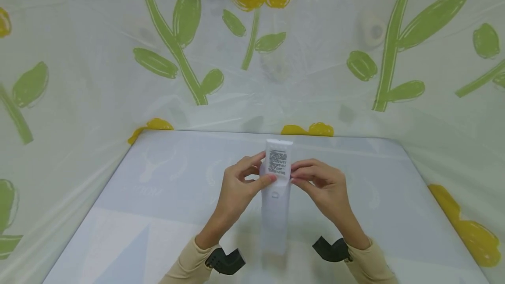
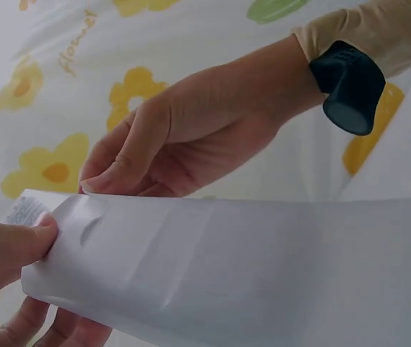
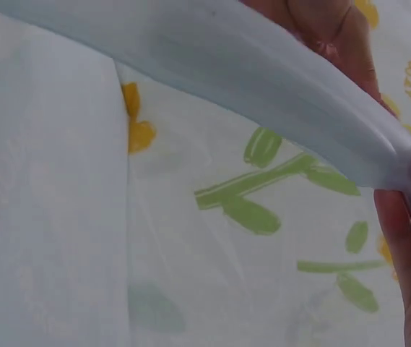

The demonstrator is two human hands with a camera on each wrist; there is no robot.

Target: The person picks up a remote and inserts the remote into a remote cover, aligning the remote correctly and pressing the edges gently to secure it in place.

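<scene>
A long, pale, flat plastic sleeve (image 1: pixel 275 214) stands upright over the table in the head view, its lower part see-through. At its top is a white end with a label (image 1: pixel 278 162) of small dark print. My left hand (image 1: pixel 240 183) grips this end from the left, thumb across the front below the print and fingers behind. From the right, my right hand (image 1: pixel 325 183) pinches the edge at about the same height. The left wrist view shows the sleeve (image 2: pixel 212 253) stretching sideways, with a small curved mark near the held end. What lies inside is unclear.
A pale table (image 1: pixel 177 196) with faint printed figures lies under the hands. Behind and beside it hangs a whitish sheet (image 1: pixel 315 56) with green stems and yellow flowers. Dark curved pieces sit on both wrists, one on the left (image 1: pixel 225 261) and one on the right (image 1: pixel 331 250).
</scene>
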